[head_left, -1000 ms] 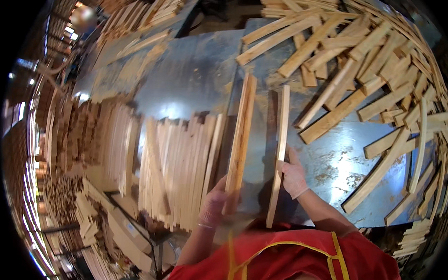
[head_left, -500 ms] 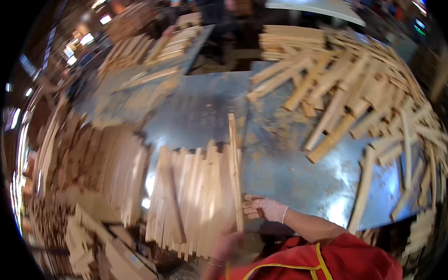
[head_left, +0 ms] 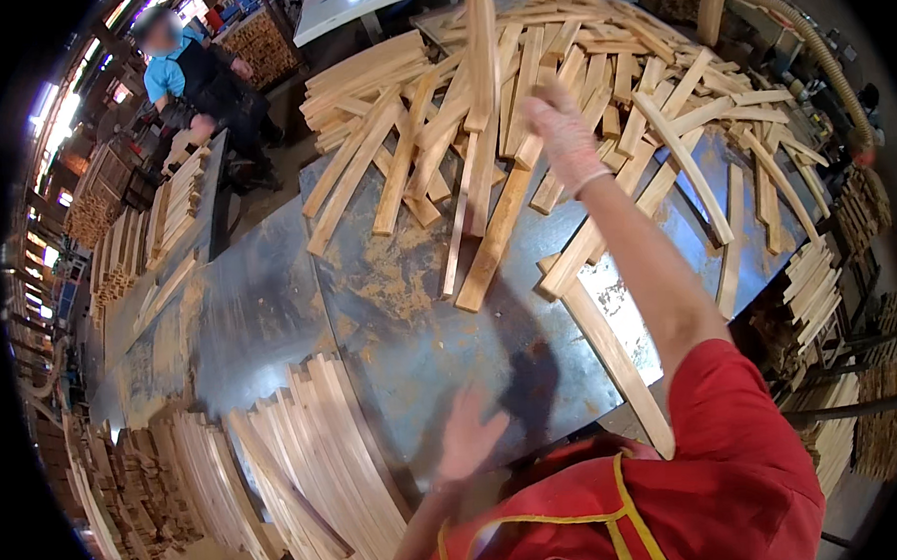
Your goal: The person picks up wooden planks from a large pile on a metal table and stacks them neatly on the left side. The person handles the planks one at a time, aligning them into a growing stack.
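Observation:
My right hand (head_left: pixel 565 145), in a pale glove, reaches out over a heap of wooden slats (head_left: pixel 657 121). Its fingertips are blurred, and whether they grip anything cannot be made out. Just left of it a wooden slat (head_left: pixel 481 53) stands out steeply above the heap, its far end at the picture's top edge. Contact between that slat and the hand is not clear. My left hand (head_left: pixel 470 434) is over the near part of the metal table, fingers apart and holding nothing. Beside it on the left lies a row of slats (head_left: pixel 321 456), with one darker slat (head_left: pixel 282 477) slanting across.
The metal table (head_left: pixel 400 322) carries sawdust patches. One slat (head_left: pixel 617 363) juts over its near edge. Stacked slats (head_left: pixel 180 207) lie far left, near a person in a blue shirt (head_left: pixel 166 77). More stacks (head_left: pixel 814 294) stand at the right, below a ribbed hose (head_left: pixel 819 54).
The view has swung right. My right hand has moved from the row of slats out over the heap. My left hand has let go of the upright slat and opened.

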Action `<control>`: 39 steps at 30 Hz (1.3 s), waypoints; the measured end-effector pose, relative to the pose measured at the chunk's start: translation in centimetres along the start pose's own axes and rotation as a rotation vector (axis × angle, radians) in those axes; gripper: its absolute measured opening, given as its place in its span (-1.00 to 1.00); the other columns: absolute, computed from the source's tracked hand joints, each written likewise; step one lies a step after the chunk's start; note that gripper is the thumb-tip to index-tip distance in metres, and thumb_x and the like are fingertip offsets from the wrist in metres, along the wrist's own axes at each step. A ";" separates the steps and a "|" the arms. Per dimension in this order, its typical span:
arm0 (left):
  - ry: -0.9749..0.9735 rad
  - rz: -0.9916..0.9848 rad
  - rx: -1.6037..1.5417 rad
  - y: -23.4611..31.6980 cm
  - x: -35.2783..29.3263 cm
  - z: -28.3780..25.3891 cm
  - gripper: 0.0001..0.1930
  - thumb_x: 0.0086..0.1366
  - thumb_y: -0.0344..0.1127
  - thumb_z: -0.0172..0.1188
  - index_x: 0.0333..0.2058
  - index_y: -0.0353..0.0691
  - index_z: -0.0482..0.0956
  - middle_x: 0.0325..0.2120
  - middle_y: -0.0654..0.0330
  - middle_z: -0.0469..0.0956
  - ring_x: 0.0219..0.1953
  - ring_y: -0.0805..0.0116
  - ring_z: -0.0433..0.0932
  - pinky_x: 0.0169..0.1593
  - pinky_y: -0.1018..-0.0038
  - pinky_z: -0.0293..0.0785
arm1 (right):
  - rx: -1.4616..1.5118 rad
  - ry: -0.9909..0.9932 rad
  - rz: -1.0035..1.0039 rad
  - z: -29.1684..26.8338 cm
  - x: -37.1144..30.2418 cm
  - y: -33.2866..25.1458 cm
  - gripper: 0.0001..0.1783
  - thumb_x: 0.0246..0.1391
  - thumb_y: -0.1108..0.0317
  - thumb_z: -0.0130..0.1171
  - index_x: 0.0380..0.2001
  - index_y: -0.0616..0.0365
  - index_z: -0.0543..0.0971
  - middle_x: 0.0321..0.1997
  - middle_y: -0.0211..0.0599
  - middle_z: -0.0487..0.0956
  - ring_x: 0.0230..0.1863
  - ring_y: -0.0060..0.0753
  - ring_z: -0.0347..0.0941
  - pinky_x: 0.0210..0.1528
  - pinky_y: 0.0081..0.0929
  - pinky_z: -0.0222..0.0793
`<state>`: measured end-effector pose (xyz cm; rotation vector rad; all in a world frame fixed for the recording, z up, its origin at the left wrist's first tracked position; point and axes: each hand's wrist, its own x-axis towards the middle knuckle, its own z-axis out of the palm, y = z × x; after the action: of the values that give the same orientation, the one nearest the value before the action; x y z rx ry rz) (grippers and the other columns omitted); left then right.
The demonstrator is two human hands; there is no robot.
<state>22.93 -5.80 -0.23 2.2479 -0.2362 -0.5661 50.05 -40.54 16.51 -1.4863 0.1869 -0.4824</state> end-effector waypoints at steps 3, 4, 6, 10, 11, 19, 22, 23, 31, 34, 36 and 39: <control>0.212 -0.044 0.214 2.0 5.8 1.2 -0.08 0.19 -0.12 0.48 0.48 -0.23 0.31 0.47 -0.13 0.30 0.40 -0.18 0.41 0.40 0.04 0.41 | -0.648 -0.183 0.037 -8.6 -5.9 4.4 -0.08 0.27 0.05 0.29 0.55 0.28 0.25 0.54 0.18 0.39 0.55 0.10 0.33 0.58 -0.17 0.23; 0.366 0.042 0.371 0.8 8.3 2.2 -0.11 0.19 -0.12 0.49 0.45 -0.20 0.33 0.44 -0.13 0.33 0.37 -0.24 0.41 0.38 -0.04 0.41 | -0.856 -0.324 -0.111 -12.2 -10.1 9.8 -0.07 0.24 -0.03 0.30 0.52 0.27 0.30 0.55 0.29 0.35 0.58 0.21 0.26 0.60 -0.09 0.19; 0.467 0.085 0.433 1.9 13.3 1.3 -0.11 0.19 -0.13 0.49 0.45 -0.23 0.31 0.40 -0.12 0.37 0.36 -0.27 0.40 0.37 -0.09 0.39 | -1.123 -0.625 0.142 -14.9 -21.1 11.9 0.09 0.03 -0.15 0.38 0.52 0.17 0.29 0.55 0.19 0.31 0.57 0.35 0.19 0.60 0.09 0.16; 0.544 -0.113 0.365 2.9 21.6 -1.4 -0.18 0.26 -0.04 0.41 0.42 -0.21 0.33 0.30 -0.11 0.48 0.27 -0.23 0.48 0.32 -0.02 0.45 | -1.138 -0.524 0.046 -17.9 -28.7 14.9 0.04 -0.19 0.15 0.57 0.43 -0.03 0.36 0.47 -0.03 0.34 0.43 0.22 0.31 0.42 0.11 0.31; 0.550 -0.170 0.313 2.4 22.6 -1.5 -0.21 0.28 -0.03 0.38 0.41 -0.19 0.36 0.28 -0.11 0.50 0.25 -0.23 0.51 0.30 -0.02 0.47 | -1.120 -0.479 0.062 -18.5 -28.8 16.8 0.04 -0.18 0.19 0.57 0.43 -0.04 0.36 0.46 -0.05 0.35 0.41 0.20 0.33 0.41 0.10 0.32; 0.458 -0.248 0.235 2.3 19.9 4.4 -0.50 0.41 -0.17 0.20 0.28 -0.16 0.55 0.05 -0.16 0.66 0.13 -0.23 0.62 0.21 0.01 0.56 | -1.188 -0.653 -0.078 -17.1 -20.8 18.8 -0.34 -0.07 0.31 0.36 0.20 -0.16 0.53 0.14 -0.35 0.60 0.15 0.00 0.51 0.20 -0.02 0.43; 0.466 -0.302 -0.032 -2.0 14.3 3.3 -0.55 0.44 -0.19 0.17 0.24 -0.17 0.60 0.03 -0.12 0.69 0.14 -0.21 0.63 0.20 0.01 0.56 | -1.234 -0.761 -0.142 -14.9 -19.7 19.1 -0.39 -0.04 0.26 0.38 0.17 -0.14 0.55 0.13 -0.31 0.60 0.16 -0.01 0.51 0.19 0.01 0.44; 0.463 -0.347 -0.203 -3.2 11.8 2.7 -0.56 0.45 -0.19 0.17 0.23 -0.17 0.61 0.03 -0.11 0.70 0.14 -0.19 0.64 0.20 0.01 0.56 | -1.251 -0.791 -0.145 -13.9 -19.5 19.0 -0.40 -0.02 0.24 0.39 0.16 -0.14 0.56 0.13 -0.29 0.60 0.17 -0.01 0.51 0.19 0.02 0.45; 0.380 -0.789 0.267 -10.2 -13.3 2.5 -0.59 0.42 -0.01 0.26 0.08 -0.14 0.69 -0.04 -0.06 0.73 0.08 -0.08 0.72 0.09 0.10 0.65 | -1.308 -0.802 -0.288 -4.3 -23.0 18.8 -0.36 -0.06 0.10 0.47 0.11 0.05 0.57 0.31 -0.12 0.43 0.36 0.02 0.32 0.46 0.10 0.19; 0.220 -0.698 0.401 -8.7 -15.9 2.3 -0.63 0.38 0.01 0.26 -0.01 -0.13 0.66 -0.14 -0.08 0.72 0.00 -0.08 0.73 0.02 0.07 0.67 | -1.327 -0.797 -0.290 -2.1 -24.5 18.5 -0.35 -0.11 0.14 0.46 0.09 0.10 0.56 0.30 -0.11 0.43 0.35 0.09 0.31 0.45 0.12 0.18; 0.378 -0.553 0.466 -7.5 -13.0 2.4 -0.66 0.36 -0.01 0.26 -0.06 -0.12 0.63 -0.21 -0.09 0.71 -0.06 -0.08 0.74 -0.03 0.03 0.67 | -1.322 -0.772 -0.336 -1.2 -25.1 18.3 -0.34 -0.11 0.14 0.45 0.09 0.13 0.56 0.29 -0.11 0.44 0.35 0.13 0.30 0.44 0.11 0.18; 0.501 -0.399 0.465 -11.0 -10.7 2.7 -0.56 0.32 -0.01 0.33 0.05 -0.12 0.61 -0.19 0.01 0.71 -0.13 -0.11 0.72 -0.08 -0.04 0.64 | -1.367 -0.843 -0.333 1.1 -27.3 18.0 -0.33 -0.04 0.15 0.36 0.15 0.24 0.53 0.36 -0.01 0.42 0.39 0.18 0.28 0.46 0.13 0.18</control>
<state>12.09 3.42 -6.51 2.8269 0.3810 -0.1313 29.63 -27.87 -5.78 -2.9447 -0.5255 0.1491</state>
